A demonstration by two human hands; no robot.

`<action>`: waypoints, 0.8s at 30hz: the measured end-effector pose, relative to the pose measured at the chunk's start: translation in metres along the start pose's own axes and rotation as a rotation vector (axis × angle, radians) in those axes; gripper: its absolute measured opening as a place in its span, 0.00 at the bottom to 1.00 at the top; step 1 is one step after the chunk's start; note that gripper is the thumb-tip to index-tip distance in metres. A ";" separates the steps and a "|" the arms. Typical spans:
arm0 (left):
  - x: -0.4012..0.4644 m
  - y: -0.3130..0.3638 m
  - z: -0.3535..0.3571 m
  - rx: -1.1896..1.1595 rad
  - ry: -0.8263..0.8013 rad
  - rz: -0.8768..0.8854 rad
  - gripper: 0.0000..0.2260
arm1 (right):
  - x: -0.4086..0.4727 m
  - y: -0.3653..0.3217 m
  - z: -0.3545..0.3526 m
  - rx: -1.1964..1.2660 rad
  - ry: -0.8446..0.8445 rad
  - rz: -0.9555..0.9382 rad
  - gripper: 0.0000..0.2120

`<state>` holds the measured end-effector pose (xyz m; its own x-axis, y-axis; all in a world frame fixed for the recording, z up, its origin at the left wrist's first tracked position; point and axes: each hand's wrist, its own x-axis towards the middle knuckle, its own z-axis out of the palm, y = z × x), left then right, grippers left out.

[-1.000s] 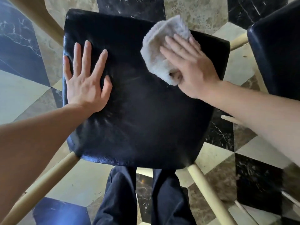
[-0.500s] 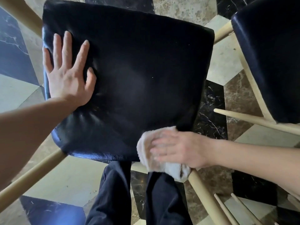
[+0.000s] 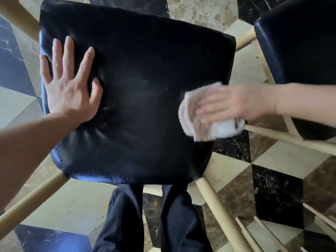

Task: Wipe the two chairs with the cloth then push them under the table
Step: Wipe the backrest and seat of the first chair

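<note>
Right hand (image 3: pixel 234 102) is pressing the cloth (image 3: pixel 203 122) flat under extended fingers, palm down; the grip is a press with the cloth bunched beneath, not a pinch. Motion blur over hand and cloth suggests it is sweeping. The cloth is lying at about 3 o'clock on the seat (image 3: pixel 138 91), at its right edge, with its outer fold overhanging slightly.

Left hand (image 3: pixel 69 88) is lying wide and flat, fingers spread, holding nothing, bracing the seat at about 9 o'clock.

The seat is showing dark, glossy upholstery with faint pale smears near centre. It is dimpling around the left palm, so it is likely padded and soft. Pale legs (image 3: pixel 214 199) are angling out below.

A second chair (image 3: pixel 298 42) is standing at about 2 o'clock, close beside, not touching the first as far as can be seen. No counter is in view. Patterned stone floor (image 3: pixel 272 188) lies below.

Judgement: the cloth is light and limp, best kept bunched under the palm. The glossy cover probably lets it glide. For pushing, the chair is probably best taken by its backrest, which is not in view.
</note>
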<state>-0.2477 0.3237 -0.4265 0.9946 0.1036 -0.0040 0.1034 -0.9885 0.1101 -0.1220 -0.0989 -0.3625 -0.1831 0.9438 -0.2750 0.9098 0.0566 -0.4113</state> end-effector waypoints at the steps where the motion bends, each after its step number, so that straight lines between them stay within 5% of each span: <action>1: -0.001 0.001 0.000 0.003 -0.003 0.000 0.31 | -0.002 0.012 -0.007 -0.013 0.031 0.091 0.22; 5: 0.000 0.002 -0.002 -0.007 -0.021 -0.008 0.31 | 0.012 0.022 -0.021 0.014 0.149 0.450 0.23; 14: -0.002 0.003 -0.003 0.021 -0.054 -0.025 0.31 | 0.184 0.020 -0.053 0.384 0.715 1.498 0.37; 17: -0.001 0.001 -0.002 0.013 -0.093 -0.025 0.31 | 0.233 0.027 -0.072 0.421 0.723 1.523 0.37; 24: 0.003 -0.003 -0.011 -0.005 -0.271 -0.036 0.29 | 0.241 -0.066 -0.035 0.312 0.511 1.069 0.33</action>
<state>-0.2452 0.3277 -0.4155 0.9560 0.1049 -0.2741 0.1395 -0.9841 0.1101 -0.2131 0.1363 -0.3716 0.8321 0.4907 -0.2583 0.3716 -0.8391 -0.3972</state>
